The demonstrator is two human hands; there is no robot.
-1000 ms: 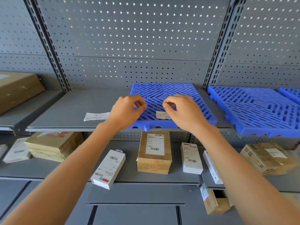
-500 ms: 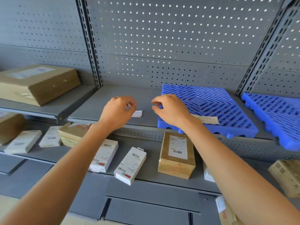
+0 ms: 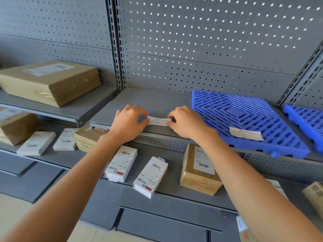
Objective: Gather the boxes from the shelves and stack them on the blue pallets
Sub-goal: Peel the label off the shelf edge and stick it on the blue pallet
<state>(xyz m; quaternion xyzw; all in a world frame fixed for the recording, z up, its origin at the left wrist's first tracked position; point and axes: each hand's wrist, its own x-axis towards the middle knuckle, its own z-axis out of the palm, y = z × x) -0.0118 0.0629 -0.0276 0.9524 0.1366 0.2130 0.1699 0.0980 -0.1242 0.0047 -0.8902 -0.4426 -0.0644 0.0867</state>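
Grey perforated back wall (image 3: 201, 41) behind steel shelves (image 3: 157, 100), two levels in view. On the upper level, right: blue pallet (image 3: 244, 119), rigid slatted plastic, bare except for one paper slip (image 3: 246, 133) lying flat near its front; second blue pallet (image 3: 307, 123) just beside it, cut off by the frame edge. Upper level, left bay: large brown box (image 3: 50, 81), taped, broad and flat, probably the heaviest here; best taken with both hands under its short ends, since tape and film likely make the faces slick. Lower level: medium brown box (image 3: 199, 170) with a barcode label, stiff cardboard, likely moderate weight, to be gripped across its long sides. Beside it two white cartons (image 3: 122, 163) (image 3: 150, 177), apart from each other, slim, light by the look, easy to pinch across the narrow faces but easy to crush. Further left, more small white cartons (image 3: 36, 143) and another brown parcel (image 3: 87, 137), partly hidden by the forearm. Far right, a corner of one more brown box (image 3: 314, 194). No box on either pallet yet, so stacking judged barely begun. Smallest: left hand (image 3: 129, 123) and right hand (image 3: 187, 123), fingers curled, each pinching one end of a narrow printed label (image 3: 159, 121) held stretched over the bare upper shelf, left of the pallet. Thin, limp paper; whether adhesive cannot be told.
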